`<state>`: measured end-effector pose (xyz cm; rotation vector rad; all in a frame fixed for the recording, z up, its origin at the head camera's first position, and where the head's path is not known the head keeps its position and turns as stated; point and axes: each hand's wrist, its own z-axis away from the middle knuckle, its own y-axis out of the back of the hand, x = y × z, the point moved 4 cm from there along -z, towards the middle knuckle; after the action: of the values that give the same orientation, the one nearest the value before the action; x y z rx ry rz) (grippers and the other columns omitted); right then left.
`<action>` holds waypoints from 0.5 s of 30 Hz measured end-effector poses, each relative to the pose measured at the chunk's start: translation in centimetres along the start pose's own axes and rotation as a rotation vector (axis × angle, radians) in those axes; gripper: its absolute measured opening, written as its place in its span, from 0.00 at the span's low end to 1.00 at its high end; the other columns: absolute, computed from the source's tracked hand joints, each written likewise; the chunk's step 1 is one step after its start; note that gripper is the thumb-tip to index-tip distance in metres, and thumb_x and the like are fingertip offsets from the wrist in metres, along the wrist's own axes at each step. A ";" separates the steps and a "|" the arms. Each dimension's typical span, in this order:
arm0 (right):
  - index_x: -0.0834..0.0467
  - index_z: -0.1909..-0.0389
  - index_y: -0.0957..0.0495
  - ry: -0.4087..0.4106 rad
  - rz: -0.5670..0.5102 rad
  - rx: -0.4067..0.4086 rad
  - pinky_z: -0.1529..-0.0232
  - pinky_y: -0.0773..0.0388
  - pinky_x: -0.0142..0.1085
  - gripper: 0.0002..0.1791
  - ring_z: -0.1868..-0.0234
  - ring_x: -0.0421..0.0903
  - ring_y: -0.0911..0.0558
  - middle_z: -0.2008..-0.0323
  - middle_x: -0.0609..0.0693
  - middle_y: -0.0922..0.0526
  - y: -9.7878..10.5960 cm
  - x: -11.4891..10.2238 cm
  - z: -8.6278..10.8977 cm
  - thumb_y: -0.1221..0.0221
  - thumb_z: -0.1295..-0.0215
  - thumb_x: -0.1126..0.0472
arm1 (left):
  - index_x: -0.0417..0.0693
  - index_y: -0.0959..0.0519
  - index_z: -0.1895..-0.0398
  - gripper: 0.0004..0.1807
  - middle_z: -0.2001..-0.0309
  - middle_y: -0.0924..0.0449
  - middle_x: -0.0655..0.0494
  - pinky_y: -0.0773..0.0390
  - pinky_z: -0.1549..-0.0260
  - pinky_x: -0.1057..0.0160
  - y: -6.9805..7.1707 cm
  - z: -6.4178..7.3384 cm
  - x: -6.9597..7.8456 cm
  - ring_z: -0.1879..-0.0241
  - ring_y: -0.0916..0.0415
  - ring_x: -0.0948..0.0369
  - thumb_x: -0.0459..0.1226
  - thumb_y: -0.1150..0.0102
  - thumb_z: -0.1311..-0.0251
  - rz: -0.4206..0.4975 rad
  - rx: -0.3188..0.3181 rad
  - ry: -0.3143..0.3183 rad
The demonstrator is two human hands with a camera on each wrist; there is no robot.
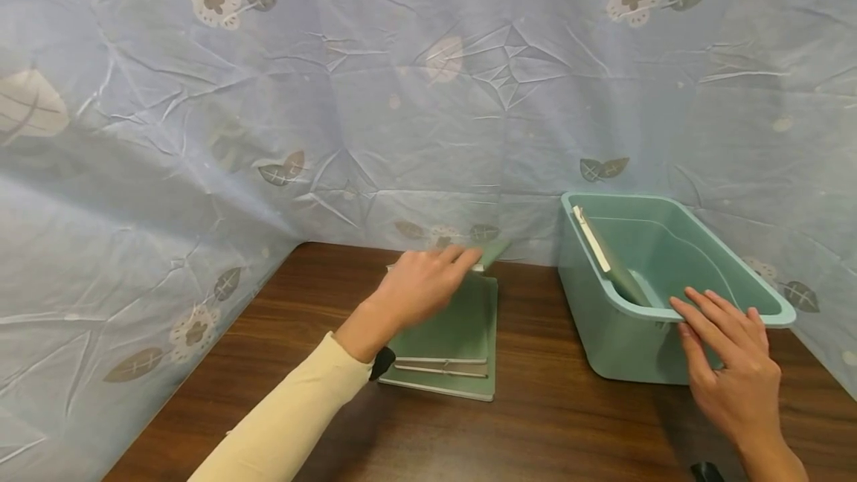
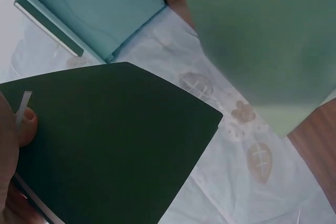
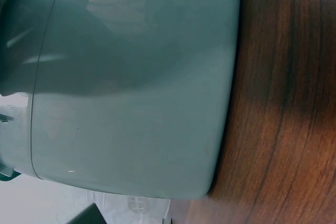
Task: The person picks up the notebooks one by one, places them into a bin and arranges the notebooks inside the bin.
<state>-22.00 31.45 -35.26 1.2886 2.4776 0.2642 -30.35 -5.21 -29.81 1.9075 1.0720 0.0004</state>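
Note:
My left hand [image 1: 428, 281] holds a green notebook [image 1: 494, 253] above a stack of notebooks [image 1: 445, 326] on the table. In the left wrist view, the thumb lies against the dark green cover [image 2: 115, 140] of the held notebook, near its pale edge. The head view hides most of this notebook behind the hand. My right hand [image 1: 733, 363] rests on the near rim of a teal plastic bin [image 1: 636, 344], fingers fairly straight. Inside the bin, another notebook [image 1: 592, 240] leans against the left wall, its white edge up.
The brown wooden table [image 1: 535, 422] bears the stack and, at the right, the bin. A pale flowered cloth [image 1: 428, 117] hangs along the back and left side. In the right wrist view, the bin's outer wall [image 3: 131, 124] takes up most of the picture.

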 end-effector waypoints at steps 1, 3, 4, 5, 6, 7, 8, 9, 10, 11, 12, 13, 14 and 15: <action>0.56 0.49 0.15 -0.001 -0.001 -0.002 0.26 0.45 0.52 0.15 0.33 0.46 0.26 0.43 0.55 0.17 0.0 0.0 0.0 0.40 0.31 0.54 | 0.50 0.29 0.47 0.20 0.58 0.18 0.57 0.32 0.91 0.63 0.1 0.0 -0.1 0.78 0.22 0.58 0.25 0.47 0.42 0.002 0.008 0.004; 0.56 0.49 0.15 0.001 -0.003 0.000 0.26 0.45 0.52 0.15 0.33 0.46 0.26 0.43 0.55 0.17 -0.1 0.0 -0.1 0.40 0.31 0.54 | 0.50 0.29 0.48 0.20 0.59 0.18 0.57 0.33 0.91 0.64 0.4 -0.1 -0.2 0.78 0.22 0.58 0.25 0.48 0.43 0.003 0.026 0.008; 0.56 0.49 0.15 0.002 -0.005 0.004 0.26 0.45 0.52 0.15 0.33 0.46 0.25 0.43 0.55 0.17 -0.1 -0.1 -0.1 0.40 0.31 0.54 | 0.50 0.29 0.48 0.20 0.59 0.18 0.57 0.34 0.91 0.64 0.5 -0.1 -0.3 0.78 0.22 0.58 0.24 0.48 0.43 0.003 0.037 0.006; 0.56 0.49 0.14 0.004 -0.003 0.007 0.26 0.45 0.52 0.15 0.33 0.46 0.25 0.44 0.55 0.17 0.0 -0.1 -0.1 0.40 0.31 0.54 | 0.50 0.29 0.49 0.19 0.60 0.18 0.57 0.34 0.91 0.64 0.6 -0.2 -0.3 0.78 0.22 0.58 0.24 0.48 0.43 -0.002 0.050 0.003; 0.56 0.49 0.14 0.004 -0.003 0.010 0.26 0.45 0.52 0.15 0.33 0.46 0.25 0.44 0.55 0.17 0.0 -0.1 -0.1 0.40 0.31 0.54 | 0.49 0.29 0.49 0.19 0.60 0.17 0.57 0.34 0.91 0.64 0.6 -0.3 -0.3 0.78 0.22 0.59 0.24 0.49 0.42 -0.003 0.059 0.000; 0.56 0.49 0.14 0.005 0.000 0.013 0.26 0.45 0.52 0.15 0.33 0.45 0.25 0.44 0.55 0.17 0.0 -0.2 -0.1 0.40 0.31 0.54 | 0.49 0.29 0.50 0.19 0.60 0.17 0.57 0.34 0.91 0.65 0.7 -0.3 -0.2 0.78 0.22 0.59 0.24 0.50 0.42 -0.005 0.067 -0.005; 0.56 0.49 0.14 0.006 0.001 0.016 0.26 0.45 0.52 0.15 0.34 0.45 0.25 0.44 0.55 0.17 0.1 -0.2 -0.1 0.40 0.31 0.54 | 0.49 0.28 0.50 0.18 0.60 0.17 0.57 0.34 0.91 0.65 0.7 -0.4 -0.2 0.78 0.22 0.59 0.24 0.50 0.42 -0.008 0.072 -0.008; 0.56 0.49 0.14 0.005 0.003 0.016 0.26 0.45 0.52 0.16 0.33 0.45 0.25 0.44 0.55 0.17 0.1 -0.2 0.0 0.40 0.31 0.53 | 0.49 0.28 0.50 0.18 0.60 0.17 0.57 0.34 0.91 0.65 0.7 -0.5 -0.2 0.78 0.22 0.59 0.24 0.51 0.41 -0.009 0.076 -0.012; 0.56 0.49 0.15 0.004 0.004 0.016 0.26 0.45 0.52 0.16 0.33 0.45 0.25 0.44 0.55 0.17 0.1 -0.3 0.0 0.40 0.31 0.53 | 0.50 0.28 0.49 0.18 0.59 0.17 0.57 0.34 0.91 0.66 0.7 -0.6 -0.2 0.77 0.21 0.59 0.24 0.51 0.41 -0.012 0.078 -0.016; 0.56 0.49 0.15 0.003 0.006 0.015 0.26 0.45 0.52 0.16 0.33 0.45 0.25 0.44 0.55 0.17 0.1 -0.3 0.0 0.41 0.31 0.53 | 0.50 0.28 0.49 0.18 0.59 0.16 0.57 0.34 0.91 0.66 0.7 -0.6 -0.2 0.77 0.21 0.60 0.24 0.52 0.40 -0.014 0.077 -0.016; 0.56 0.49 0.15 0.002 0.007 0.011 0.26 0.45 0.52 0.16 0.33 0.45 0.25 0.43 0.55 0.17 0.1 -0.3 0.0 0.41 0.31 0.53 | 0.50 0.28 0.49 0.19 0.58 0.16 0.57 0.34 0.91 0.66 0.8 -0.7 -0.2 0.76 0.20 0.59 0.24 0.52 0.40 -0.012 0.076 -0.017; 0.56 0.49 0.15 0.003 0.006 0.009 0.26 0.45 0.53 0.16 0.33 0.45 0.25 0.43 0.55 0.17 0.1 -0.3 0.0 0.41 0.31 0.52 | 0.50 0.28 0.48 0.19 0.57 0.16 0.56 0.34 0.91 0.66 0.9 -0.7 -0.2 0.75 0.19 0.59 0.24 0.52 0.40 -0.012 0.076 -0.017; 0.56 0.49 0.15 0.003 0.004 0.008 0.26 0.45 0.53 0.16 0.33 0.45 0.26 0.43 0.55 0.17 0.0 -0.4 -0.1 0.41 0.31 0.52 | 0.50 0.28 0.48 0.19 0.56 0.16 0.56 0.33 0.91 0.66 1.0 -0.7 -0.2 0.73 0.18 0.59 0.24 0.52 0.40 -0.011 0.077 -0.016; 0.56 0.49 0.15 0.004 0.003 0.005 0.26 0.45 0.53 0.16 0.33 0.45 0.26 0.43 0.55 0.17 0.0 -0.4 -0.1 0.41 0.30 0.52 | 0.50 0.28 0.47 0.20 0.56 0.15 0.56 0.32 0.91 0.66 1.1 -0.8 -0.3 0.71 0.16 0.58 0.24 0.52 0.40 -0.009 0.078 -0.014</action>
<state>-21.84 31.14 -35.12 1.2953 2.4806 0.2620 -30.07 -5.06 -28.49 1.9697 1.0853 -0.0614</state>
